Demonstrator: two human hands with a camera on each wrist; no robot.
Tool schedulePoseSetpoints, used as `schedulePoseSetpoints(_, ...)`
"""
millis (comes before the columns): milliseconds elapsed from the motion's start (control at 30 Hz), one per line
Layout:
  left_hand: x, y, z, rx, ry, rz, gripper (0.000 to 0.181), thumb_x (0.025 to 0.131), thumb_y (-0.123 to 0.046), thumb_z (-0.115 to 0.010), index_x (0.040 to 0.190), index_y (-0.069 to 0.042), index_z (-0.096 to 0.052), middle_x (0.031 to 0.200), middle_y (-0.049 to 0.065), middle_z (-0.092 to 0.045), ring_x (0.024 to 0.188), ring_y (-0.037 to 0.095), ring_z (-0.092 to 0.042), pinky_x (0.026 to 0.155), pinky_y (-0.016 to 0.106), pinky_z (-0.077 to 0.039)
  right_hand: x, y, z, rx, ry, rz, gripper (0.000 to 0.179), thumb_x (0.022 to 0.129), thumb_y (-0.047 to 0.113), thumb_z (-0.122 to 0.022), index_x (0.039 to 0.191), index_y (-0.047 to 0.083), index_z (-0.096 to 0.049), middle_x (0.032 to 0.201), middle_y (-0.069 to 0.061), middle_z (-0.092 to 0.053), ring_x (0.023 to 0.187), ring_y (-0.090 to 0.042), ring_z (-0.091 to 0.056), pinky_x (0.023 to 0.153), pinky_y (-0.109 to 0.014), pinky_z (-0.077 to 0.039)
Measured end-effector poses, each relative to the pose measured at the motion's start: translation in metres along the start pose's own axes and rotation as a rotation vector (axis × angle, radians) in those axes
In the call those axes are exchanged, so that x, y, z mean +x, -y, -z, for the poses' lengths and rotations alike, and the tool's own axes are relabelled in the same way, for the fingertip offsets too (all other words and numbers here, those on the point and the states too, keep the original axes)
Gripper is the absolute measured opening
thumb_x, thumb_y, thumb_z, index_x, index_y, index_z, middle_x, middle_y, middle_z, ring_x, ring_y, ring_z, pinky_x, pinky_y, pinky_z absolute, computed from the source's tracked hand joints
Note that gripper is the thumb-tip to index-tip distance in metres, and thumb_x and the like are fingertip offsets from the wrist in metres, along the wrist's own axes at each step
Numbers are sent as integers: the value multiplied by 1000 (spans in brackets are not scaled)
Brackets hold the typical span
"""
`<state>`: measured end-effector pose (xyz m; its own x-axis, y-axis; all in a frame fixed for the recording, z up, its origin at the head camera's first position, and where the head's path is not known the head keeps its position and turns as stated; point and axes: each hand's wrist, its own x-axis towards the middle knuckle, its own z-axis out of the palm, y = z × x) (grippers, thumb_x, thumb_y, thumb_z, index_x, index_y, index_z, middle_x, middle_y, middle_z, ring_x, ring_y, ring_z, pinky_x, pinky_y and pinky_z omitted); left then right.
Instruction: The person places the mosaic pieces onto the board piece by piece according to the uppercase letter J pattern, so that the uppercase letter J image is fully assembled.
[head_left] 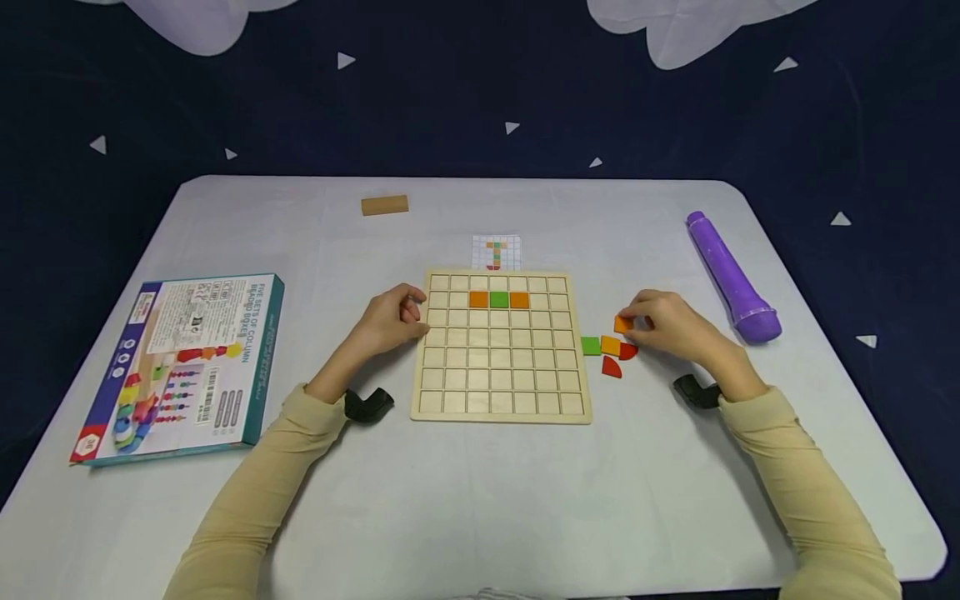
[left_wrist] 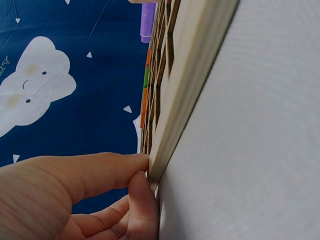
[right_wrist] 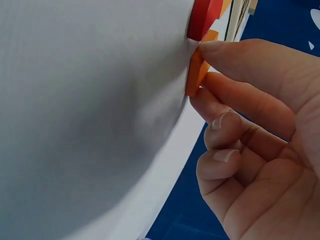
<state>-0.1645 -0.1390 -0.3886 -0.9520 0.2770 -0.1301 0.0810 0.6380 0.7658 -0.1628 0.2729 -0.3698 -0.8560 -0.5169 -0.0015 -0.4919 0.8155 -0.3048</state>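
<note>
A wooden grid board (head_left: 499, 423) lies on the table, with an orange, a green (head_left: 498, 300) and an orange square tile in one of its upper rows. My left hand (head_left: 386, 319) is at the board's left edge, thumb tip touching the rim and the other fingers loosely bent. Right of the board, my right hand (head_left: 667, 327) pinches an orange square tile (right_wrist: 196, 70) between thumb and index finger, close to the tabletop. Beside it lie a green tile (head_left: 591, 346), another orange tile (head_left: 611, 345) and two red quarter-round tiles (head_left: 611, 367).
A small pattern card (head_left: 497, 250) with a coloured figure lies just beyond the board. A boxed toy set (head_left: 180, 367) is at the left, and a purple stick-like object (head_left: 731, 275) at the right. Near the far edge is a brown block (head_left: 385, 205).
</note>
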Motion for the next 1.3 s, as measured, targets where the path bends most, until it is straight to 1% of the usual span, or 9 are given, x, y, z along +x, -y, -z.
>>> schedulePoseSetpoints(300,1,2,-1,0,-3,-8,42,79,-4,-67,119,3,-53,87,10,-56,72,16,-52,67,25,-41,9,2,-1,-19,-15,38,23,74,3,-71,96,-2,-71,86,-11,-66,69,-16,-50,63,-26,-42)
schedulePoseSetpoints(467,1,1,-1,-4,3,-9,42,80,-4,-67,119,3,-52,87,10,-56,73,16,-52,67,25,-41,15,6,0,-28,-36,54,24,73,5,-72,96,-2,-71,88,-13,-67,68,-17,-51,62,-28,-43)
schedulePoseSetpoints(633,1,2,0,-6,3,-16,42,80,-4,-67,119,4,-52,86,10,-56,72,15,-52,66,25,-41,24,15,2,-34,-49,73,24,75,9,-73,96,-1,-72,88,-12,-67,68,-17,-52,63,-28,-44)
schedulePoseSetpoints(733,1,1,0,-10,1,-14,42,80,-4,-67,119,4,-52,87,10,-56,72,15,-52,67,25,-41,29,21,2,-33,-42,66,24,76,11,-73,97,0,-72,89,-10,-67,68,-16,-52,63,-27,-44)
schedulePoseSetpoints(900,0,1,0,-7,-5,-14,42,79,-4,-67,118,4,-53,87,10,-57,73,16,-52,68,25,-41,37,33,1,-20,-35,69,24,79,12,-70,100,1,-72,93,-11,-68,74,-18,-57,68,-32,-49)
schedulePoseSetpoints(1033,-1,1,-1,-4,-2,-5,43,79,-4,-67,119,3,-53,87,10,-57,73,16,-53,69,25,-41,44,40,1,-2,-41,113,23,81,11,-68,101,0,-71,95,-13,-68,76,-20,-59,70,-35,-50)
schedulePoseSetpoints(1167,-1,1,-1,-8,9,5,43,79,-4,-67,119,3,-52,88,10,-56,72,16,-52,68,25,-41,50,49,-1,4,-37,150,23,81,11,-68,101,1,-71,94,-11,-68,73,-18,-58,67,-31,-47)
schedulePoseSetpoints(1300,0,2,-1,-3,-2,5,43,80,-4,-67,119,3,-52,88,10,-57,73,16,-53,68,25,-41,59,59,-1,15,-29,177,23,81,11,-69,101,1,-71,93,-10,-67,72,-17,-56,66,-29,-45)
